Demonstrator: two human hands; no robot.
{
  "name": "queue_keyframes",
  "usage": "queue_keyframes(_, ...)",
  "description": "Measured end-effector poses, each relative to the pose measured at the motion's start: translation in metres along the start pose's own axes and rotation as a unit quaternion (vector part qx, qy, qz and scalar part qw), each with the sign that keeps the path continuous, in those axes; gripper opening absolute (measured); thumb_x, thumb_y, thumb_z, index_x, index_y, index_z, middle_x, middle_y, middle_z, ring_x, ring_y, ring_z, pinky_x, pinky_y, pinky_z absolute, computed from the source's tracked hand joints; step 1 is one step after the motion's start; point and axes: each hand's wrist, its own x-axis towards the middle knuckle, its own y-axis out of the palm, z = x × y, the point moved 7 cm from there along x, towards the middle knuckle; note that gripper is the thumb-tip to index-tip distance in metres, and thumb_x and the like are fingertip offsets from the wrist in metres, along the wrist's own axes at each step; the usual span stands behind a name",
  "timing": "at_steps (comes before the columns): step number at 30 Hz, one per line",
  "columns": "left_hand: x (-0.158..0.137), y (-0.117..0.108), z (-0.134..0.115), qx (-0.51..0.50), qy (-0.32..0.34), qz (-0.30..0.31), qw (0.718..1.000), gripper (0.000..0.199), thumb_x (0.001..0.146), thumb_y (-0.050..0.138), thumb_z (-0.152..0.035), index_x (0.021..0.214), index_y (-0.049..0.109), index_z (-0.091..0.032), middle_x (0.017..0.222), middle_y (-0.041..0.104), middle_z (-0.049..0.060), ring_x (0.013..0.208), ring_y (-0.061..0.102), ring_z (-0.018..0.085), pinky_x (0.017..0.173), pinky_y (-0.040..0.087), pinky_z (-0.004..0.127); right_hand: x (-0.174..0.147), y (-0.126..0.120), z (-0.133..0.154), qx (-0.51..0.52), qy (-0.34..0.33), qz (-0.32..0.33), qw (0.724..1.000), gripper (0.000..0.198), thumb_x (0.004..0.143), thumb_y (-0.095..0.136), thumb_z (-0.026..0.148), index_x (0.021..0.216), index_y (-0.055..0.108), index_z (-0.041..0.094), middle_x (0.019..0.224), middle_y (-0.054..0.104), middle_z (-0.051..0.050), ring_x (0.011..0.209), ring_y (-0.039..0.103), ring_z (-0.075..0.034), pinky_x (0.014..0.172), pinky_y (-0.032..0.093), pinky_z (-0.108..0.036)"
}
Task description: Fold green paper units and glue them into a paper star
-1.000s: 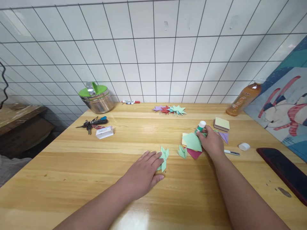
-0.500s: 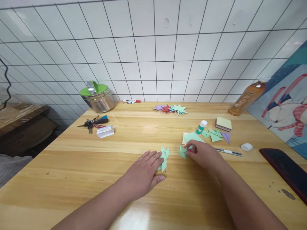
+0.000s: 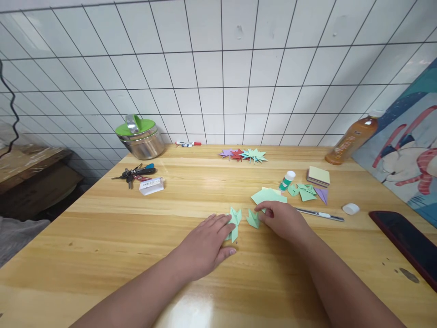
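Observation:
My left hand point(image 3: 206, 246) lies flat on the table, its fingertips on a folded pale-green paper piece point(image 3: 235, 223) that is partly covered by them. To its right my right hand point(image 3: 282, 221) pinches a smaller folded green paper piece point(image 3: 253, 219) between thumb and fingers. The two pieces are a short gap apart. Just behind the right hand lie flat sheets of green paper point(image 3: 269, 196), with a yellow edge showing under them. A utility knife point(image 3: 321, 214) lies right of that hand, and a glue stick point(image 3: 287, 181) stands uncapped-looking behind the sheets.
More folded green pieces point(image 3: 306, 192), a purple folded piece point(image 3: 321, 195), a paper stack point(image 3: 318, 176), a white cap point(image 3: 351, 208) and a phone point(image 3: 406, 246) lie rightward. Paper stars point(image 3: 254, 155) sit by the wall. Keys point(image 3: 134, 173), a small box point(image 3: 151, 186) and a steel pot point(image 3: 143, 141) are left.
My right hand has moved a little left with the small green piece, closer to the left hand. The green sheets behind have shifted left too. My left hand stays on its piece.

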Motion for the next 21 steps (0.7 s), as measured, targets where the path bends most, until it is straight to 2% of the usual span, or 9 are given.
queue_keyframes(6, 0.0, -0.003, -0.003, 0.0, 0.007, -0.007, 1.0, 0.043, 0.088, 0.041, -0.042, 0.126, 0.043, -0.02, 0.134, 0.044, 0.01, 0.124, 0.038, 0.025, 0.105, 0.028, 0.044, -0.003, 0.009, 0.01, 0.003, -0.018, 0.044, 0.999, 0.006, 0.072, 0.056, 0.024, 0.071, 0.063, 0.024, 0.069, 0.062, 0.002, 0.062, 0.053, -0.012, 0.053, 0.031, -0.022)
queue_keyframes(9, 0.002, -0.006, -0.007, -0.007, 0.021, -0.006, 1.0, 0.035, 0.089, 0.041, -0.037, 0.119, 0.049, -0.02, 0.127, 0.05, 0.009, 0.118, 0.044, 0.024, 0.104, 0.029, 0.044, -0.009, 0.006, 0.021, 0.036, -0.065, 0.037, 0.997, 0.008, 0.072, 0.054, 0.02, 0.07, 0.061, 0.021, 0.078, 0.062, 0.0, 0.069, 0.054, -0.013, 0.059, 0.035, -0.022)
queue_keyframes(11, 0.003, -0.008, -0.01, -0.016, 0.033, -0.002, 0.999, 0.029, 0.09, 0.041, -0.034, 0.112, 0.053, -0.021, 0.12, 0.054, 0.008, 0.112, 0.048, 0.023, 0.103, 0.031, 0.044, -0.013, 0.007, 0.025, 0.091, -0.071, 0.061, 0.991, 0.007, 0.073, 0.051, 0.02, 0.072, 0.058, 0.021, 0.074, 0.06, 0.001, 0.063, 0.052, -0.011, 0.054, 0.036, -0.021)
queue_keyframes(15, 0.004, -0.009, -0.012, -0.027, 0.043, 0.002, 0.999, 0.025, 0.09, 0.04, -0.031, 0.108, 0.055, -0.021, 0.116, 0.056, 0.006, 0.107, 0.051, 0.022, 0.1, 0.034, 0.043, -0.018, 0.017, 0.024, 0.226, -0.026, 0.152, 0.962, 0.004, 0.073, 0.05, 0.022, 0.074, 0.052, 0.02, 0.058, 0.052, 0.004, 0.049, 0.047, -0.009, 0.041, 0.036, -0.017)
queue_keyframes(18, 0.005, -0.007, -0.012, -0.027, 0.039, -0.001, 0.999, 0.026, 0.09, 0.041, -0.032, 0.111, 0.053, -0.021, 0.115, 0.056, 0.007, 0.107, 0.05, 0.023, 0.097, 0.037, 0.042, -0.015, 0.023, 0.018, 0.255, 0.0, 0.155, 0.954, 0.006, 0.072, 0.052, 0.026, 0.071, 0.054, 0.02, 0.057, 0.05, 0.005, 0.049, 0.048, -0.009, 0.04, 0.039, -0.018)
queue_keyframes(21, 0.005, -0.004, -0.013, -0.02, 0.033, -0.004, 0.999, 0.029, 0.088, 0.044, -0.034, 0.113, 0.051, -0.021, 0.114, 0.054, 0.008, 0.109, 0.048, 0.025, 0.093, 0.04, 0.041, -0.011, 0.03, 0.011, 0.23, 0.022, 0.155, 0.961, 0.01, 0.071, 0.054, 0.029, 0.07, 0.057, 0.02, 0.059, 0.055, 0.003, 0.048, 0.051, -0.01, 0.041, 0.04, -0.019)
